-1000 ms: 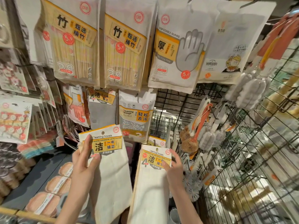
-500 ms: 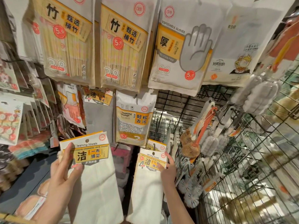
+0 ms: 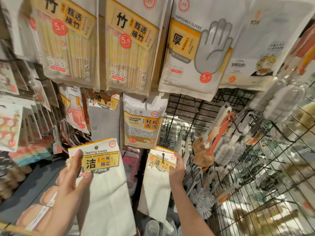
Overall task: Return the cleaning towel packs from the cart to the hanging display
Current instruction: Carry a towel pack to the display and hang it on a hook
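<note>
A white cloth towel pack with a yellow label (image 3: 102, 169) is pinched by the left hand (image 3: 71, 181) at lower left. A second white towel pack on a hook (image 3: 160, 169) is gripped at its right edge by the right hand (image 3: 177, 169), low in the middle.

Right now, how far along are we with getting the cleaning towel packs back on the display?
Looks done: nothing certain; no cart is in view. In hand: the right hand holds one towel pack at a display hook, whose tip shows through the hang hole, so it seems nearly seated. Left: the left hand grips a second towel pack, hang hole free, not on any hook.
</note>
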Demonstrator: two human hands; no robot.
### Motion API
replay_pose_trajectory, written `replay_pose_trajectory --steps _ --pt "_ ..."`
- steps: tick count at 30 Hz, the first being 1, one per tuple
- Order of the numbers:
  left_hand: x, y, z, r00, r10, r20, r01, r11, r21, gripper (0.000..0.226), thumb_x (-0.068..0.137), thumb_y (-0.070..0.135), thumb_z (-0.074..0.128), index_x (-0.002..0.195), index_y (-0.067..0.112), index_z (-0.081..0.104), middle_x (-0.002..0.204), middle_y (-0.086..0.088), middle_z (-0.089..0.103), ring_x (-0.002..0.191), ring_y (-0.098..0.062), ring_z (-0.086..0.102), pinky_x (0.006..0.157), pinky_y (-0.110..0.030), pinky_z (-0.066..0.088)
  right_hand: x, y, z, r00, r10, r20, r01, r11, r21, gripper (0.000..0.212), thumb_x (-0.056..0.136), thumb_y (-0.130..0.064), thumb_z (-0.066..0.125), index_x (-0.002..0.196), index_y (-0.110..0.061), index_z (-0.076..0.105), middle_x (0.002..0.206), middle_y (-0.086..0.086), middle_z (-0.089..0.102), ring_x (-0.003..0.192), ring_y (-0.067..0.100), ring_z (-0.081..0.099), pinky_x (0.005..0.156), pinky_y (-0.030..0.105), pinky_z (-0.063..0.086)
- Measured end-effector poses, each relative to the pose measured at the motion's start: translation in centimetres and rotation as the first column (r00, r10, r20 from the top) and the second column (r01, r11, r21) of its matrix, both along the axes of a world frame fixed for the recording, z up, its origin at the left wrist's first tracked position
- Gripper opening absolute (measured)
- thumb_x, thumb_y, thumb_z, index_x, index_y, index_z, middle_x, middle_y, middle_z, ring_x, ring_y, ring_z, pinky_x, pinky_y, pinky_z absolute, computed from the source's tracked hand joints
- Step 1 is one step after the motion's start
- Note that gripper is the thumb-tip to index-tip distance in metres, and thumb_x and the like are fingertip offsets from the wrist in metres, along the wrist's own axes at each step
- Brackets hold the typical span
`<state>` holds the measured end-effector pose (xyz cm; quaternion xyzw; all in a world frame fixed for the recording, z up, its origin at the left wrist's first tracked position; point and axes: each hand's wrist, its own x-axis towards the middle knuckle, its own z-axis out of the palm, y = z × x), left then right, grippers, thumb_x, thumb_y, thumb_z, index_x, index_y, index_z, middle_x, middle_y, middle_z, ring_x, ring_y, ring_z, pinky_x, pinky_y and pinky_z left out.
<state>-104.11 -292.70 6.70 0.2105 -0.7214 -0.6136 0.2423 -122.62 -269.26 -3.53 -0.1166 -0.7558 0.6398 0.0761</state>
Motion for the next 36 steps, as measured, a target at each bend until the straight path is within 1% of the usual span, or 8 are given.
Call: replay_pose_trajectory --steps 5,9,12,15,19,25,30,36 --pt "-0.1 0.5 -0.2 0.999 -0.032 0.018 0.032 0.999 -0.009 0.064 0.094 0.011 0.055 0.133 0.056 0.033 0.135 0.01 0.035 0.097 0.038 0.034 0.102 -0.026 0.025 -1.5 0.7 0.1 0.999 -0.024 0.035 0.023 0.999 0.023 0.064 0.076 0.022 0.035 0.119 -0.022 0.054 0.105 0.005 0.062 0.082 0.03 0.061 0.06 0.034 0.042" --pt "0.9 -0.1 0.1 0.999 -0.048 0.005 0.048 0.998 -0.029 0.064 0.094 0.017 0.055 0.125 0.068 0.034 0.136 0.015 0.034 0.119 0.007 0.04 0.104 -0.029 0.026 -1.5 0.2 0.4 0.999 0.021 0.034 -0.022 0.999 0.045 0.065 0.077 0.022 0.036 0.124 -0.02 0.051 0.116 0.01 0.061 0.096 0.033 0.06 0.068 0.033 0.045" --pt "0.9 -0.3 0.2 0.998 -0.059 0.005 0.06 0.997 -0.056 0.064 0.094 0.018 0.056 0.123 0.07 0.033 0.134 0.015 0.035 0.124 -0.002 0.039 0.105 -0.031 0.028 -1.5 -0.2 0.7 0.997 0.07 0.043 -0.071 0.997 0.024 0.063 0.079 0.023 0.042 0.128 -0.015 0.048 0.122 0.014 0.057 0.111 0.033 0.055 0.086 0.039 0.049" --pt "0.8 -0.1 0.4 0.998 -0.064 -0.004 0.063 0.997 -0.048 0.065 0.094 0.019 0.055 0.12 0.074 0.033 0.134 0.016 0.036 0.123 -0.002 0.039 0.105 -0.031 0.027 -1.6 0.0 0.7 0.994 0.088 0.072 -0.088 0.996 -0.006 0.062 0.08 0.021 0.05 0.132 -0.011 0.046 0.13 0.018 0.047 0.116 0.033 0.052 0.097 0.049 0.046" --pt "0.7 0.2 0.6 0.998 -0.058 -0.029 0.058 0.998 -0.015 0.066 0.094 0.015 0.056 0.121 0.071 0.034 0.121 0.03 0.041 0.116 0.011 0.043 0.106 -0.03 0.028 -0.9 0.2 1.8 0.994 0.063 0.087 -0.058 0.997 -0.054 0.056 0.083 0.013 0.058 0.131 -0.013 0.05 0.134 0.011 0.037 0.115 0.022 0.048 0.103 0.045 0.042" --pt "1.7 0.7 0.9 0.997 -0.061 -0.053 0.063 0.998 0.029 0.069 0.093 0.016 0.057 0.115 0.078 0.035 0.117 0.042 0.038 0.107 0.028 0.039 0.103 -0.028 0.029 3.4 -1.5 6.8 0.983 0.177 -0.037 -0.181 0.971 -0.156 0.037 0.088 0.003 0.059 0.118 -0.018 0.052 0.131 0.01 0.047 0.109 0.021 0.053 0.093 0.031 0.044" --pt "2.5 1.5 0.9 0.995 -0.057 -0.08 0.059 0.998 0.013 0.07 0.093 0.015 0.057 0.116 0.077 0.036 0.134 0.015 0.039 0.112 0.019 0.042 0.102 -0.025 0.029 8.0 -4.5 11.8 0.88 0.469 -0.076 -0.475 0.867 -0.152 0.02 0.088 -0.015 0.064 0.103 -0.027 0.058 0.112 -0.006 0.06 0.108 0.016 0.058 0.097 0.038 0.049" --pt "3.5 2.4 1.1 0.99 -0.076 -0.116 0.075 0.997 -0.011 0.07 0.093 0.012 0.056 0.123 0.07 0.032 0.124 0.022 0.042 0.109 0.026 0.04 0.102 -0.025 0.03 11.9 -7.0 14.7 0.753 0.653 -0.081 -0.657 0.753 -0.037 0.036 0.081 -0.017 0.073 0.111 -0.026 0.055 0.103 -0.013 0.059 0.083 -0.007 0.061 0.077 0.015 0.05"
